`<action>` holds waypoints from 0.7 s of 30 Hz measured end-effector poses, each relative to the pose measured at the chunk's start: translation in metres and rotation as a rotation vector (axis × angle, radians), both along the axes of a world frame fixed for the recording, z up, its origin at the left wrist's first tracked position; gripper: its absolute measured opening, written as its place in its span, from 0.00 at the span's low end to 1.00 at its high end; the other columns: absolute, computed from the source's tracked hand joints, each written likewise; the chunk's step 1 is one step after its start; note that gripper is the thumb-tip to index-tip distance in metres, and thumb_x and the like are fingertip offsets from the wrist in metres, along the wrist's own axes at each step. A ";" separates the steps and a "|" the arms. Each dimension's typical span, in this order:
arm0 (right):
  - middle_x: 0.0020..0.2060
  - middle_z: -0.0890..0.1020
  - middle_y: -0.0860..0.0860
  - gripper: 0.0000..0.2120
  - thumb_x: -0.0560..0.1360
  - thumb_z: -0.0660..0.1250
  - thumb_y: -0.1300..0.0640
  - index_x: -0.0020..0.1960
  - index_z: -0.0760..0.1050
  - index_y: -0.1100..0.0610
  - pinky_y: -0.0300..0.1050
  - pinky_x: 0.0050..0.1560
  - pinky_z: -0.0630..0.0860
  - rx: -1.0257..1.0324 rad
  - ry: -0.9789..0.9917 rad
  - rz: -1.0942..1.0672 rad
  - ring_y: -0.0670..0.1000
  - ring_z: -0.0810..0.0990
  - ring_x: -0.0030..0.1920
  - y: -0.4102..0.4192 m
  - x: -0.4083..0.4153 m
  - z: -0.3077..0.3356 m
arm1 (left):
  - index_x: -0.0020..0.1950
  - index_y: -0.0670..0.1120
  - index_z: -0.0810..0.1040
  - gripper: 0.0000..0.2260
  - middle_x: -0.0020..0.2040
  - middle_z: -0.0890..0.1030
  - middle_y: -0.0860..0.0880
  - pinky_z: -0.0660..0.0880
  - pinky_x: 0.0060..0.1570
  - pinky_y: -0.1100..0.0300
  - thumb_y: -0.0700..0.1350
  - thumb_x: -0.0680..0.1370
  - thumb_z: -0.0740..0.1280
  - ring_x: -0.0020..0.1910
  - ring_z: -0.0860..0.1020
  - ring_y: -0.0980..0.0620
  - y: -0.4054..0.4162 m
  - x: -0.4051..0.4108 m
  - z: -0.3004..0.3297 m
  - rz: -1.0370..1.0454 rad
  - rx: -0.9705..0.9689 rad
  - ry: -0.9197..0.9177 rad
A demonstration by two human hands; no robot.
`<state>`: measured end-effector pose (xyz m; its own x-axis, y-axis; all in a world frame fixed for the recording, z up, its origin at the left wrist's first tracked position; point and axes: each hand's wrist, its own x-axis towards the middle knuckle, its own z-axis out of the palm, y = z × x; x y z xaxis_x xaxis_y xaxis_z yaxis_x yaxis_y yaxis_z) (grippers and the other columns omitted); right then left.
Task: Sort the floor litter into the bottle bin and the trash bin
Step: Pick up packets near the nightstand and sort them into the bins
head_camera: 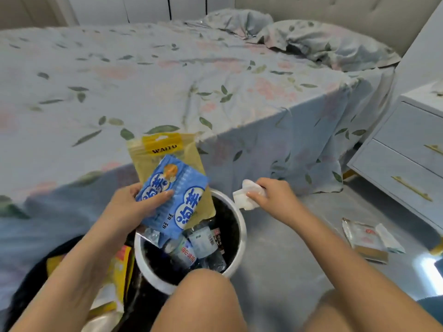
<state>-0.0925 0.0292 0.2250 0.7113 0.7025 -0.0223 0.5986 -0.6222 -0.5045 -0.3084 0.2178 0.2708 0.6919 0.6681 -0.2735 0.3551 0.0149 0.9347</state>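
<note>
left hand (130, 207) holds two snack packets (171, 188) (yellow one half hidden), long axis tilted up-left; right hand (271, 197) pinches a tissue (244, 195) at the bottle bin (239, 226) rim.

1. Soft, even indoor light fills the room, with only faint shadows.
2. Glare flashes on the floor (429, 267) at the lower right.
3. Wide-angle distortion bends the edges; everything looks slightly blurred.

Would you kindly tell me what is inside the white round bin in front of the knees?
The white bin holds crushed plastic bottles. The snack wrappers in the left hand cover its far-left part; its bottom is hidden.
</note>
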 end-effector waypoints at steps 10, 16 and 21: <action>0.41 0.80 0.54 0.11 0.76 0.67 0.51 0.47 0.78 0.60 0.45 0.40 0.65 -0.066 0.015 0.082 0.54 0.75 0.43 0.019 -0.034 -0.020 | 0.52 0.33 0.79 0.13 0.45 0.84 0.34 0.77 0.43 0.49 0.40 0.73 0.71 0.35 0.82 0.42 0.068 -0.188 -0.104 0.319 -0.187 0.190; 0.36 0.75 0.50 0.09 0.76 0.67 0.52 0.43 0.73 0.57 0.38 0.32 0.62 -0.160 0.009 0.087 0.53 0.72 0.41 0.015 -0.032 -0.023 | 0.53 0.34 0.80 0.14 0.45 0.85 0.37 0.78 0.44 0.51 0.42 0.72 0.74 0.40 0.83 0.41 0.069 -0.189 -0.162 0.370 -0.333 0.301; 0.31 0.72 0.48 0.12 0.76 0.67 0.52 0.36 0.69 0.53 0.36 0.31 0.61 -0.166 0.001 0.093 0.53 0.71 0.38 0.009 -0.035 -0.021 | 0.46 0.36 0.80 0.15 0.45 0.84 0.39 0.74 0.35 0.58 0.48 0.72 0.75 0.42 0.82 0.42 0.075 -0.182 -0.194 0.322 -0.255 0.614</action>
<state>-0.1279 0.0380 0.2043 0.6431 0.7521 -0.1440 0.6572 -0.6386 -0.4003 -0.4903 0.2931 0.0766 0.1441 0.6762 -0.7225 0.7546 0.3973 0.5222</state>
